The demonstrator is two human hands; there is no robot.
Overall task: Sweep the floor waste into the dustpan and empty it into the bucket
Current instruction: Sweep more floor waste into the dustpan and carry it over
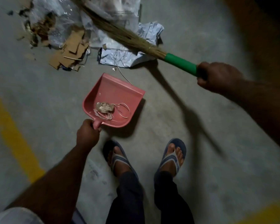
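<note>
My left hand (87,132) grips the handle of a pink dustpan (118,89), held just above the grey floor in front of my feet. Inside the pan lie a crumpled scrap and some thin strings (106,108). My right hand (217,76) holds the green handle (180,63) of a grass broom; its bristles (113,28) stretch up and left over the waste. The waste is crumpled white plastic sheets (124,55), torn cardboard pieces (71,49) and brown scraps (44,28) beyond the pan. No bucket is in view.
My two feet in blue flip-flops (173,157) stand just behind the dustpan. A yellow painted line (14,135) runs along the floor at the left, and another yellow patch (268,214) shows at the bottom right. Bare concrete lies to the right.
</note>
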